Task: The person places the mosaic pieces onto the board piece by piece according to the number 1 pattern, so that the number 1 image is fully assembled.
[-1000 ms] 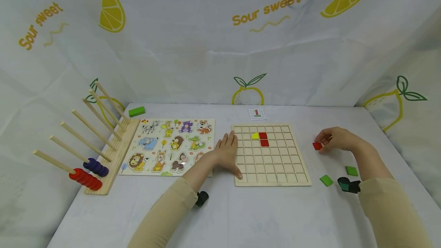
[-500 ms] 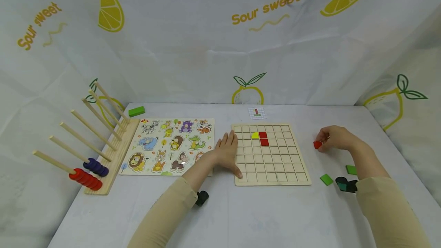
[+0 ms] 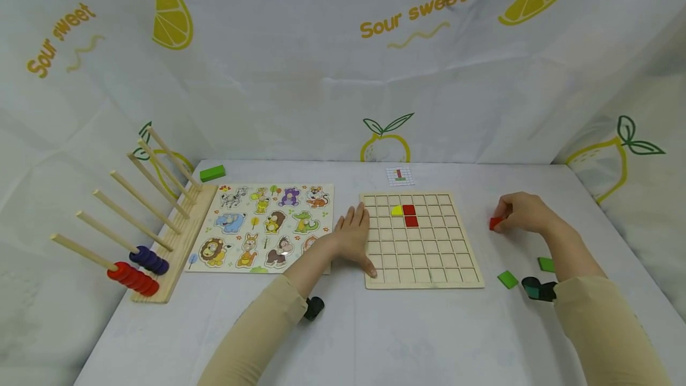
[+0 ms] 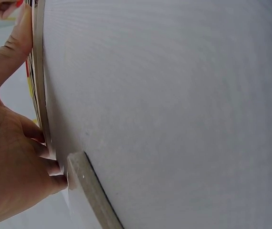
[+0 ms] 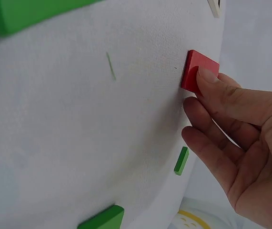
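Note:
My right hand (image 3: 524, 212) pinches a red square tile (image 3: 495, 223) between thumb and fingers, right of the wooden grid board (image 3: 423, 258). The right wrist view shows this red tile (image 5: 200, 69) tilted, with the thumb on its face. My left hand (image 3: 352, 237) lies along the board's left edge, fingers straight, thumb at the lower left corner. In the left wrist view, my left hand (image 4: 16, 157) touches the side of the board (image 4: 39, 71). In the grid sit a yellow quarter-round piece (image 3: 396, 211) and two red tiles (image 3: 409, 215).
Green tiles (image 3: 507, 279) lie near my right forearm. An animal puzzle board (image 3: 259, 243) is left of the grid board, with a wooden peg rack (image 3: 182, 255) beyond it. A small pattern card (image 3: 400, 176) and a green block (image 3: 212, 173) lie at the back.
The red tile has turned in the fingers of my right hand and shifted slightly right. My left hand has stayed in place.

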`<state>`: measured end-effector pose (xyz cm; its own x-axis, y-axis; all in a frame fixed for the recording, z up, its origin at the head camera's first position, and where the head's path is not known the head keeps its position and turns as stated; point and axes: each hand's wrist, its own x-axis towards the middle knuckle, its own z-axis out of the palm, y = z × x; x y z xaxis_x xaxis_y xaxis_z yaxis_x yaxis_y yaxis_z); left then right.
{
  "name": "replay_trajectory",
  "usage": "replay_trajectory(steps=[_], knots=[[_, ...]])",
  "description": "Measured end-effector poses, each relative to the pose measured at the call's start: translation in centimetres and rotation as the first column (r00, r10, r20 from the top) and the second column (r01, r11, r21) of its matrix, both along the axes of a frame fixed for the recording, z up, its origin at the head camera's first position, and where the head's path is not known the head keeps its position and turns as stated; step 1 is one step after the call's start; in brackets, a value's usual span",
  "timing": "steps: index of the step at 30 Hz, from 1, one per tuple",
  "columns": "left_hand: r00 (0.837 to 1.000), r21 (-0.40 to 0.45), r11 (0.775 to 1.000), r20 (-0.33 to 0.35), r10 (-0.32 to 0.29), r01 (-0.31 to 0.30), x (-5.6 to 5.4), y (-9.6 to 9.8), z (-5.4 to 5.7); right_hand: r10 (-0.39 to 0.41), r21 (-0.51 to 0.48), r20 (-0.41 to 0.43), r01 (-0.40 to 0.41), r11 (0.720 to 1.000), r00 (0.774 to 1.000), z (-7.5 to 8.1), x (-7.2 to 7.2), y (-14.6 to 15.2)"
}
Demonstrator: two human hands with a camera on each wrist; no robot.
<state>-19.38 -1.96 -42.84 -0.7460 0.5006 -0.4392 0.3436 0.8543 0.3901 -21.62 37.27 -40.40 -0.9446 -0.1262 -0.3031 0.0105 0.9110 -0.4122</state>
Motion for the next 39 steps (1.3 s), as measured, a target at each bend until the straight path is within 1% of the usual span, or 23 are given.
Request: replay_trajectory(steps=[6, 9, 12, 15, 17, 22, 27, 36, 39], knots=[[1.0, 0.002, 1.0, -0.021, -0.007, 0.007, 0.0, -0.1, -0.1, -0.014, -0.029, -0.006, 0.014, 0.999, 1.0, 0.2, 0.1, -0.4], [1.0, 0.004, 1.0, -0.025, -0.006, 0.006, 0.0, -0.1, -0.1, 0.021, -0.048, -0.038, -0.022, 0.999, 0.999, 0.6, 0.1, -1.3], [1.0, 0.004, 1.0, -0.017, -0.003, 0.003, -0.1, -0.1, -0.2, 0.064, -0.061, -0.083, -0.069, 0.996, 0.994, 0.8, 0.1, -2.4], [1.0, 0.007, 1.0, -0.007, -0.001, 0.001, -0.1, -0.1, -0.2, 0.093, -0.077, -0.109, -0.102, 0.992, 0.99, 0.8, 0.1, -3.7], [1.0, 0.01, 1.0, -0.01, -0.001, 0.001, -0.1, -0.1, -0.3, 0.114, -0.088, -0.121, -0.125, 0.988, 0.986, 0.9, 0.2, -4.6], [1.0, 0.017, 1.0, -0.025, -0.01, 0.01, -0.2, -0.2, -0.4, 0.138, -0.123, -0.126, -0.154, 0.98, 0.982, 1.1, 0.4, -6.6], [0.999, 0.003, 1.0, -0.034, -0.017, 0.017, -0.2, -0.2, -0.5, 0.148, -0.161, -0.115, -0.165, 0.973, 0.982, 0.9, 0.7, -8.2], [0.999, -0.004, 1.0, -0.039, -0.018, 0.018, -0.2, -0.2, -0.5, 0.193, -0.185, -0.148, -0.219, 0.958, 0.97, 0.0, 0.7, -11.2], [1.0, -0.007, 1.0, -0.018, -0.012, 0.012, -0.2, -0.1, -0.3, 0.217, -0.193, -0.152, -0.244, 0.95, 0.964, -0.2, 0.7, -12.1]])
